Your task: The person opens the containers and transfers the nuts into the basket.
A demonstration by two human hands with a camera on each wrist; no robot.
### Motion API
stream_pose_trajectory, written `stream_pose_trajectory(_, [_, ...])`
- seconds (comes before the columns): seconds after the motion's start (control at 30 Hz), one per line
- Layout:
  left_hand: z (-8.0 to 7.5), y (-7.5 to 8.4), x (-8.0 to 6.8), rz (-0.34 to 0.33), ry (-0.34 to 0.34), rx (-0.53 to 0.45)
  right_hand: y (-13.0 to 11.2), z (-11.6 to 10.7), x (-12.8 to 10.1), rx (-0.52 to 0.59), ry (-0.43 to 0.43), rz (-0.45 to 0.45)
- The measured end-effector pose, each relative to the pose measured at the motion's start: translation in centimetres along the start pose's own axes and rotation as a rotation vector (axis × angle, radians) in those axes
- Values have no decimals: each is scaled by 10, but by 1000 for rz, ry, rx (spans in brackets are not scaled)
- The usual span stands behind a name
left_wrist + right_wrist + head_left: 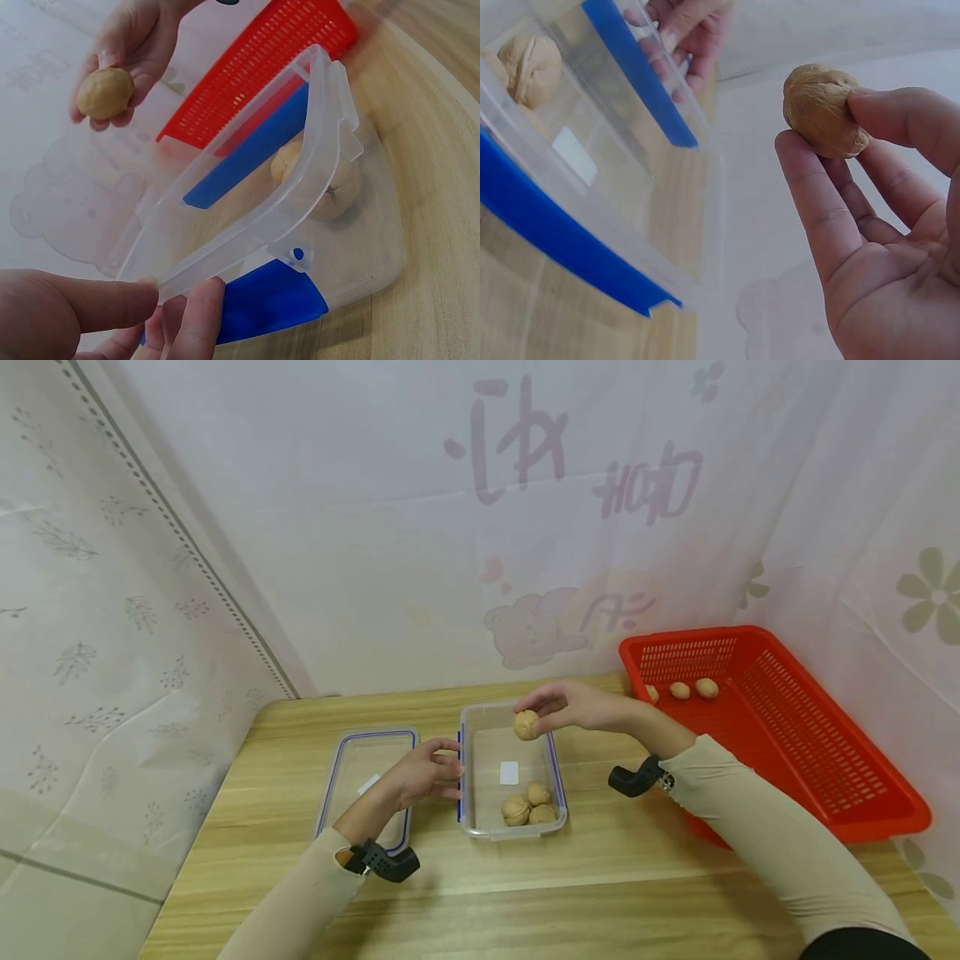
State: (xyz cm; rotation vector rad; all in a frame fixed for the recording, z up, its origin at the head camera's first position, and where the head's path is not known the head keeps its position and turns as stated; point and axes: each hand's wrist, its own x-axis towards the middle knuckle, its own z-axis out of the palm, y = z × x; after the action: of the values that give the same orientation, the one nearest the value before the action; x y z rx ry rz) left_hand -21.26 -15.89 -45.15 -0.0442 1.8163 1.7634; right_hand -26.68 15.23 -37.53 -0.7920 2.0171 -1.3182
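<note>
My right hand (551, 708) pinches a walnut (527, 725) in its fingertips, above the far end of a clear plastic box (476, 814) with blue clips. In the right wrist view the walnut (823, 109) sits between thumb and fingers. Three walnuts (528, 806) lie at the box's near end. My left hand (429, 770) touches the box's left wall with its fingers (191, 319). The left wrist view shows the box (315, 135) from the side, with the right hand (131, 45) holding the walnut (106, 93) above it.
The box's clear lid (352, 768) lies flat on the wooden table (600, 893) to the left. A red plastic basket (795, 735) stands at the right with three walnuts (690, 689) at its far end. Patterned white curtains close in the back and both sides.
</note>
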Motion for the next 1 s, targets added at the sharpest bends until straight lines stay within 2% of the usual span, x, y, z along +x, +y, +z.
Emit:
stream_pose_trajectory(0.2, [0,1,0,3,-1,1,0,-19,-16,22,40,11])
stream_pose_trajectory(0.47, [-1,1,-1,0,-9,-10,5,-45,-43,-23,171,41])
stream_pose_trajectory(0.77, [-1,-1,1,10,-12,-12,11,-63,-68,-72,275,74])
stream_pose_trajectory(1.0, [-2,-1,1,3,-6,-17,16,-76,-85,-88,329,134])
